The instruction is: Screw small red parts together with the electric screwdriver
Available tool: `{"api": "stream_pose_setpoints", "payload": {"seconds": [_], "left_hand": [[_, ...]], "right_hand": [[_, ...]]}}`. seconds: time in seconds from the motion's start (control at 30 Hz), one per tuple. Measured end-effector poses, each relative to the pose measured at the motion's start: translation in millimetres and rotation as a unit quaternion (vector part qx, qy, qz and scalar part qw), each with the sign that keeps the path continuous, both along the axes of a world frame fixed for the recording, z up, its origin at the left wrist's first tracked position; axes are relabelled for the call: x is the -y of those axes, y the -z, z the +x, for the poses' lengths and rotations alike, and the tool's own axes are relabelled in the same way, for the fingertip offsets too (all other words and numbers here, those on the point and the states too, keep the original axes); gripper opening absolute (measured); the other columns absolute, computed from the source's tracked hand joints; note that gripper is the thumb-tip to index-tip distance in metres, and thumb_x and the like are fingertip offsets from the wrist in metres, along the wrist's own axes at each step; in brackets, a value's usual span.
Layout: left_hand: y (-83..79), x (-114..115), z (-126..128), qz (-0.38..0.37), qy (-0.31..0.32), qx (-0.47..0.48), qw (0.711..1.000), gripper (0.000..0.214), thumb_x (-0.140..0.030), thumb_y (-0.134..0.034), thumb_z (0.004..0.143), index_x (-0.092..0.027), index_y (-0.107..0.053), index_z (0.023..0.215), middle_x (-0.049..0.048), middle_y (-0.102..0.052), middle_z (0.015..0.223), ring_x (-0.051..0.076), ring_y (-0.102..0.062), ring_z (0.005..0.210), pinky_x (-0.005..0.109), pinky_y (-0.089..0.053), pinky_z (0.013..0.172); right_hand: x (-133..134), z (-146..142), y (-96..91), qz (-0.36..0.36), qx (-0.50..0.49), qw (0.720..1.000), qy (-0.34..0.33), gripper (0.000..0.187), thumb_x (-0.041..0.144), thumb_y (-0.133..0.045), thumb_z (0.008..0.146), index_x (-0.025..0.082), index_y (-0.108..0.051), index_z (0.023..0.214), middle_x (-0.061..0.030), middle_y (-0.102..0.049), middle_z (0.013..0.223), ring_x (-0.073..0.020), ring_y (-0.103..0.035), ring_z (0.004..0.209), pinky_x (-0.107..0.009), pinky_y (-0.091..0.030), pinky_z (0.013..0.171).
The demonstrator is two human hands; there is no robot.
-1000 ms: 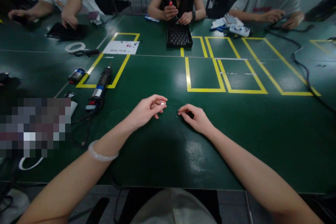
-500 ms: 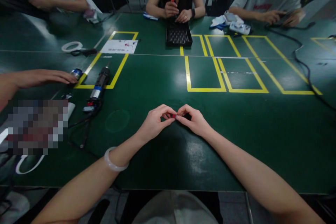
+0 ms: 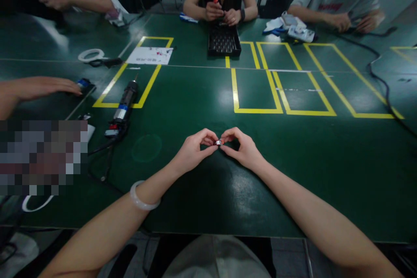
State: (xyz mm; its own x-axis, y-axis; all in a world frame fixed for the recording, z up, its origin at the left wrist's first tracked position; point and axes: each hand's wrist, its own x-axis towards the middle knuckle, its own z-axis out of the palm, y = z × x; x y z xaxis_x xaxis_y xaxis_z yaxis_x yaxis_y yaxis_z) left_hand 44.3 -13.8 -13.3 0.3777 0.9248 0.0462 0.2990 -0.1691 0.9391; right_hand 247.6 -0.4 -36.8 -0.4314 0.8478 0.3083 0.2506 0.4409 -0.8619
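Observation:
A tiny part point(image 3: 219, 142), silvery white with orange-red at its right end, is pinched between my two hands above the green table; its exact kind is too small to make out. My left hand point(image 3: 195, 149), with a pale bangle on its forearm, grips the part's left side between thumb and fingertips. From the other side, the thumb and fingertips of my right hand point(image 3: 241, 147) close on the orange-red end. The fingertips of both hands nearly meet.
To the left lies an electric screwdriver point(image 3: 122, 108) with its cable. A co-worker's hand point(image 3: 48, 87) rests near a blue-banded cylinder point(image 3: 84, 83). Yellow tape outlines point(image 3: 259, 111) mark the table point(image 3: 182, 95). Across it, a person works over a black tray point(image 3: 224, 52).
The tiny part has turned or become less covered, showing a silvery face and orange-red end. At left, the co-worker's hand and the blue-banded cylinder have shifted left.

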Motion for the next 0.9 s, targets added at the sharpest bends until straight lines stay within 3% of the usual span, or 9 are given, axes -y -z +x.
{"api": "stream_pose_setpoints", "payload": {"seconds": [0.27, 0.4, 0.5, 0.6, 0.7, 0.77, 0.83, 0.9], "left_hand": [[0.2, -2, -3, 0.027, 0.024, -0.039, 0.999, 0.017, -0.028, -0.06, 0.088, -0.018, -0.06, 0.102, 0.0059, -0.067, 0.102, 0.018, -0.065, 0.097, 0.033, -0.052, 0.091], [-21.8, -3, -20, 0.11, 0.023, -0.172, 0.979, 0.027, -0.034, -0.06, 0.088, -0.022, -0.061, 0.112, 0.0072, -0.062, 0.12, 0.023, -0.058, 0.114, 0.039, -0.046, 0.101], [-41.7, -2, -49, 0.14, -0.011, -0.27, 0.952, 0.033, -0.042, -0.055, 0.091, -0.024, -0.06, 0.118, 0.0076, -0.055, 0.134, 0.027, -0.051, 0.124, 0.044, -0.04, 0.107], [-50.8, 5, -93, 0.153, -0.084, -0.356, 0.918, 0.039, -0.049, -0.051, 0.091, -0.023, -0.059, 0.118, 0.0084, -0.056, 0.134, 0.031, -0.052, 0.123, 0.049, -0.039, 0.106], [-47.0, 18, -144, 0.165, -0.206, -0.465, 0.845, 0.046, -0.052, -0.049, 0.089, -0.018, -0.059, 0.118, 0.0122, -0.062, 0.122, 0.041, -0.053, 0.12, 0.057, -0.036, 0.102], [-40.8, 31, -175, 0.166, -0.288, -0.482, 0.81, 0.053, -0.059, -0.048, 0.084, -0.02, -0.06, 0.117, 0.0107, -0.065, 0.11, 0.048, -0.049, 0.122, 0.061, -0.035, 0.096], [-34.6, 43, -199, 0.161, -0.33, -0.506, 0.78, 0.055, -0.065, -0.046, 0.081, -0.021, -0.062, 0.111, 0.01, -0.067, 0.098, 0.053, -0.046, 0.122, 0.063, -0.035, 0.089], [-30.0, 52, -214, 0.135, -0.325, -0.56, 0.75, 0.054, -0.066, -0.042, 0.082, -0.02, -0.063, 0.1, 0.0096, -0.066, 0.085, 0.052, -0.052, 0.115, 0.061, -0.038, 0.082]], "right_hand": [[0, 2, -0.7, 0.026, 0.013, 0.999, -0.019, 0.014, 0.02, -0.063, 0.086, 0.022, -0.06, 0.1, -0.0044, -0.063, 0.095, -0.0179, -0.062, 0.088, -0.034, -0.053, 0.081], [-3, 3, -0.9, 0.019, 0.013, 1.0, -0.004, 0.012, 0.019, -0.063, 0.087, 0.021, -0.06, 0.098, -0.0039, -0.063, 0.093, -0.0171, -0.062, 0.085, -0.033, -0.052, 0.078], [-4, 4, -1.5, 0.009, 0.017, 1.0, 0.009, 0.012, 0.018, -0.064, 0.085, 0.021, -0.06, 0.097, -0.0037, -0.063, 0.091, -0.0169, -0.061, 0.084, -0.032, -0.051, 0.078], [-3, 4, -2.3, 0.003, 0.02, 1.0, 0.009, 0.013, 0.018, -0.064, 0.085, 0.021, -0.06, 0.097, -0.0038, -0.063, 0.092, -0.0169, -0.061, 0.084, -0.032, -0.051, 0.078], [-3, 4, -2.2, -0.001, 0.022, 1.0, 0.008, 0.013, 0.017, -0.064, 0.085, 0.02, -0.06, 0.097, -0.004, -0.064, 0.092, -0.0169, -0.061, 0.084, -0.032, -0.05, 0.078], [-3, 4, -1.4, -0.006, 0.02, 1.0, 0.009, 0.012, 0.018, -0.064, 0.085, 0.02, -0.061, 0.097, -0.0041, -0.064, 0.092, -0.0168, -0.061, 0.084, -0.032, -0.05, 0.078], [-3, 5, 0.0, -0.011, 0.019, 1.0, 0.007, 0.012, 0.018, -0.064, 0.085, 0.02, -0.061, 0.097, -0.0039, -0.064, 0.092, -0.0168, -0.062, 0.084, -0.032, -0.05, 0.077], [-3, 5, 1.7, -0.01, 0.013, 1.0, 0.01, 0.013, 0.017, -0.065, 0.085, 0.02, -0.061, 0.096, -0.0035, -0.064, 0.091, -0.0166, -0.062, 0.083, -0.031, -0.05, 0.077]]}}
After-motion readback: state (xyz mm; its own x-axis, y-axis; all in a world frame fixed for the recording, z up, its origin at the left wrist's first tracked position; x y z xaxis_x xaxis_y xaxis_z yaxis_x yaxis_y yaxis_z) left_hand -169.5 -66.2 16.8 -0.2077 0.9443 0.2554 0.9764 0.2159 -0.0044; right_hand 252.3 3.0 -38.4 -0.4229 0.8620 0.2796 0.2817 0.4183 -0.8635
